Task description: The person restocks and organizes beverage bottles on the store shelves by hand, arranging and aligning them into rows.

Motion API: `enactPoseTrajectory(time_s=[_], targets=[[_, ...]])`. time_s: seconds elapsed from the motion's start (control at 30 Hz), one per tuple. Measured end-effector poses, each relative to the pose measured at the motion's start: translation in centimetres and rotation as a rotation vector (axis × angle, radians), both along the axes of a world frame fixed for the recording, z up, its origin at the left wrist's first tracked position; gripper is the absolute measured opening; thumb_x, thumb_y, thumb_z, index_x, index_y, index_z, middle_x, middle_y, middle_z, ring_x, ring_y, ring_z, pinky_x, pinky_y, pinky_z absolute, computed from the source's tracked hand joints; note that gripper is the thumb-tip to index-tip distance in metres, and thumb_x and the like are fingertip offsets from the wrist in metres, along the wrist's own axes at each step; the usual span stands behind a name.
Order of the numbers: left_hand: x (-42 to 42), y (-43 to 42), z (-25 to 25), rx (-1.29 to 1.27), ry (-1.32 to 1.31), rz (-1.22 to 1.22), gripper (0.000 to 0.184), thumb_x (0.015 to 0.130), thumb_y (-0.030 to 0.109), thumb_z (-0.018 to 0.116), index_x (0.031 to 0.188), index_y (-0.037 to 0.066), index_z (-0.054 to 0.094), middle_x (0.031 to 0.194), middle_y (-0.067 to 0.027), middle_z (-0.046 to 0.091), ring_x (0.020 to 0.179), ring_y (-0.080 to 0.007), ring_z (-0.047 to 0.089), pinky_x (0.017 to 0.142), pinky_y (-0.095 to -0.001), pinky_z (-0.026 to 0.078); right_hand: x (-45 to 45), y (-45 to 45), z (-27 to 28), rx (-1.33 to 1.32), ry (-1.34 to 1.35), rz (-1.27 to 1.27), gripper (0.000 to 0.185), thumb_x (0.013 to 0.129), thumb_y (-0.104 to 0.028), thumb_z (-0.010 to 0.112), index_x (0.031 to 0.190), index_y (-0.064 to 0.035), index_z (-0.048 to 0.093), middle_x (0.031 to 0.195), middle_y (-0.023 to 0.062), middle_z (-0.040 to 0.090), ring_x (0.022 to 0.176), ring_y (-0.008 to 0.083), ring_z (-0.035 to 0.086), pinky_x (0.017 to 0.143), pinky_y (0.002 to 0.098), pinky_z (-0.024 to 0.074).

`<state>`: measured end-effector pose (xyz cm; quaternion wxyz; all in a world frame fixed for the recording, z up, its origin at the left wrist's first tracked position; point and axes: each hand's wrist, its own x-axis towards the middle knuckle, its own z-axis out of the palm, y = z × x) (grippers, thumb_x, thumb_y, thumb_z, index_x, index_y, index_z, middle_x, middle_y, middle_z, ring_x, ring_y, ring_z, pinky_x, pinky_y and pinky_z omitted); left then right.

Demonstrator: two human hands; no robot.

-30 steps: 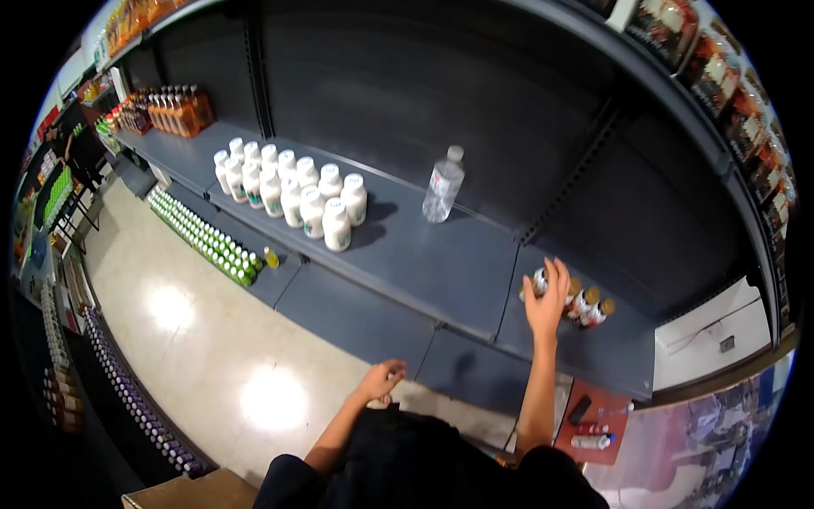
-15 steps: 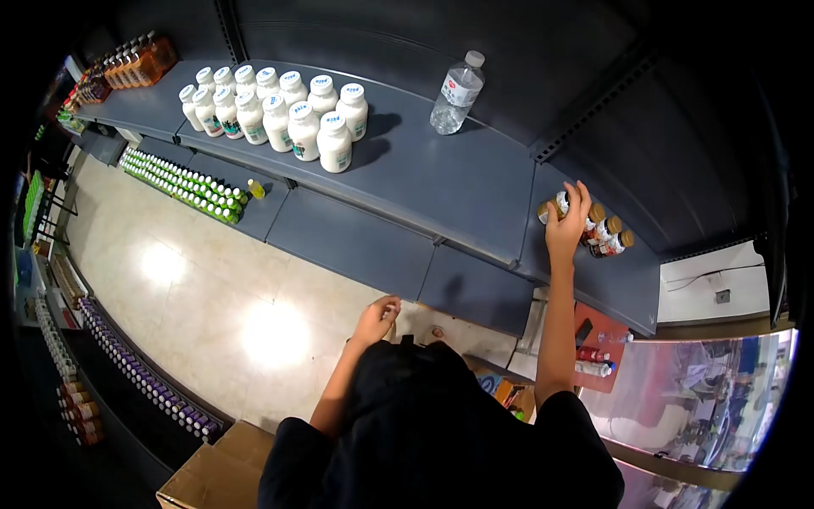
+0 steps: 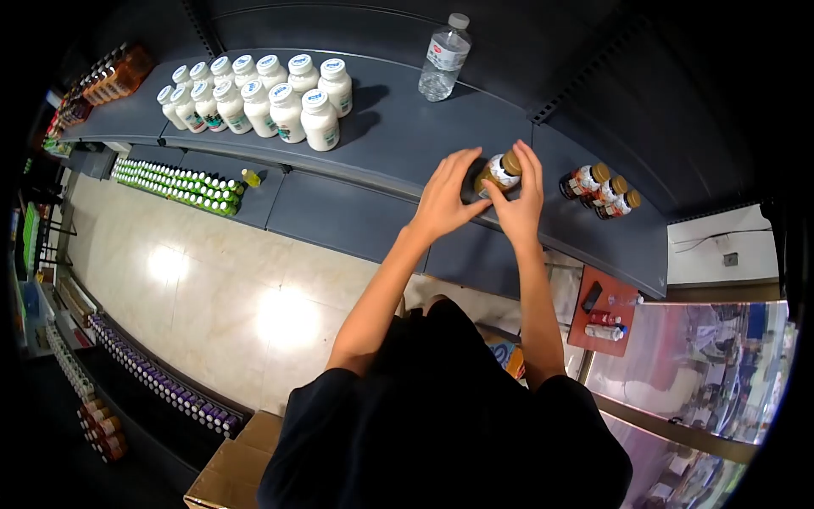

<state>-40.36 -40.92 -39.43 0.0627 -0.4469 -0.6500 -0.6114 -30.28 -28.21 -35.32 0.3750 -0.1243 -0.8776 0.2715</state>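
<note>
My right hand (image 3: 520,197) grips a small bottle (image 3: 500,172) with a gold-brown cap and a white and brown label, thumb in front and fingers along its right side. The bottle is tilted, above the front part of the dark grey shelf (image 3: 381,127). My left hand (image 3: 445,193) comes up on the bottle's left, thumb and fingers spread apart around that side; whether it touches the bottle I cannot tell. Several similar gold-capped bottles (image 3: 598,188) stand grouped on the right-hand shelf section.
Two rows of white bottles (image 3: 254,102) stand on the shelf's left part. A clear water bottle (image 3: 445,58) stands near the back. Below are green bottles (image 3: 178,187) on a lower shelf. A cardboard box (image 3: 237,462) and a red surface (image 3: 600,297) holding bottles lie nearer me.
My right hand has taken one gold-capped bottle from the group and brought it left. My left hand has risen from near the lower shelf to beside that bottle.
</note>
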Motion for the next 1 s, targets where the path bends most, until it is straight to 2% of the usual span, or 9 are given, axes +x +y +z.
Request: enactPoseTrajectory(time_s=[0.07, 0.13, 0.2, 0.27, 0.47, 0.57, 0.8, 0.9, 1.0], targets=[[-0.3, 1.5, -0.7, -0.064, -0.015, 0.028, 0.066, 0.074, 0.017, 0.085, 0.134, 0.004, 0.061, 0.128, -0.0157, 0.067, 0.123, -0.0369, 0.062, 0.099, -0.0444, 0.053, -0.5, 0.4, -1.6, -0.092, 0.106, 0.036, 0.079, 0.081, 0.001, 0.083, 0.151, -0.0007, 0.046, 0.154, 0.0162, 0.049, 0.140, 0.0281, 0.052, 0.112, 0.0390, 0.0472], [-0.1, 2.4, -1.6, -0.216, 0.022, 0.054, 0.062, 0.074, 0.018, 0.083, 0.132, 0.006, 0.063, 0.123, -0.0141, 0.070, 0.120, -0.0351, 0.064, 0.096, -0.0433, 0.055, -1.1, 0.8, -4.7, -0.340, 0.220, 0.099, 0.083, 0.082, -0.009, 0.086, 0.151, 0.0017, 0.042, 0.146, 0.0215, 0.056, 0.134, 0.0322, 0.058, 0.111, 0.0407, 0.0470], [0.6, 2.7, -1.6, -0.242, 0.050, 0.133, 0.059, 0.075, 0.020, 0.080, 0.131, 0.008, 0.065, 0.117, -0.0118, 0.072, 0.114, -0.0327, 0.067, 0.091, -0.0424, 0.057, -0.3, 1.6, -6.5, -0.372, 0.025, 0.035, 0.076, 0.085, -0.021, 0.087, 0.145, 0.0031, 0.045, 0.126, 0.0195, 0.069, 0.113, 0.0280, 0.071, 0.095, 0.0385, 0.0559], [0.4, 2.6, -1.4, -0.245, 0.087, 0.144, 0.059, 0.075, 0.019, 0.081, 0.131, 0.009, 0.064, 0.117, -0.0110, 0.072, 0.113, -0.0319, 0.067, 0.091, -0.0428, 0.057, -0.8, 1.6, -6.4, -0.408, 0.106, 0.078, 0.073, 0.085, -0.021, 0.087, 0.142, 0.0030, 0.048, 0.122, 0.0174, 0.070, 0.110, 0.0260, 0.071, 0.094, 0.0382, 0.0563], [0.0, 2.6, -1.3, -0.299, 0.095, 0.106, 0.066, 0.072, 0.018, 0.083, 0.133, 0.008, 0.063, 0.123, -0.0115, 0.072, 0.113, -0.0326, 0.068, 0.090, -0.0426, 0.057, -0.4, 2.2, -6.3, -0.523, 0.098, 0.144, 0.073, 0.077, -0.015, 0.091, 0.138, -0.0014, 0.053, 0.128, 0.0142, 0.066, 0.120, 0.0262, 0.065, 0.102, 0.0390, 0.0509], [0.1, 2.7, -1.5, -0.329, 0.094, 0.090, 0.066, 0.072, 0.017, 0.084, 0.134, 0.007, 0.063, 0.121, -0.0112, 0.072, 0.112, -0.0328, 0.067, 0.089, -0.0426, 0.057, -0.3, 2.5, -6.6, -0.514, 0.076, 0.132, 0.072, 0.077, -0.015, 0.091, 0.138, -0.0011, 0.054, 0.127, 0.0145, 0.066, 0.119, 0.0271, 0.065, 0.103, 0.0398, 0.0494], [1.0, 4.0, -1.4, -0.354, 0.025, 0.129, 0.062, 0.074, 0.017, 0.083, 0.132, 0.005, 0.064, 0.117, -0.0163, 0.071, 0.109, -0.0368, 0.067, 0.092, -0.0455, 0.054, 0.1, 2.8, -6.1, -0.817, 0.193, 0.285, 0.078, 0.081, -0.003, 0.087, 0.149, 0.0040, 0.048, 0.139, 0.0129, 0.062, 0.131, 0.0199, 0.058, 0.111, 0.0350, 0.0457], [3.1, 6.1, 0.0, -0.180, -0.032, 0.033, 0.062, 0.076, 0.012, 0.082, 0.134, 0.002, 0.063, 0.120, -0.0186, 0.071, 0.112, -0.0396, 0.067, 0.094, -0.0471, 0.054, 1.8, 2.4, -5.2, -0.766, 0.327, 0.178, 0.082, 0.083, -0.001, 0.084, 0.154, 0.0050, 0.043, 0.144, 0.0145, 0.060, 0.135, 0.0204, 0.055, 0.115, 0.0358, 0.0428], [5.6, 7.1, 1.1, -0.196, -0.102, -0.079, 0.062, 0.076, 0.009, 0.081, 0.134, 0.001, 0.063, 0.122, -0.0200, 0.071, 0.115, -0.0414, 0.067, 0.096, -0.0474, 0.054, 4.7, 3.8, -4.6, -0.710, 0.336, 0.086, 0.080, 0.082, -0.001, 0.084, 0.152, 0.0050, 0.046, 0.141, 0.0145, 0.062, 0.129, 0.0194, 0.059, 0.107, 0.0339, 0.0482]])
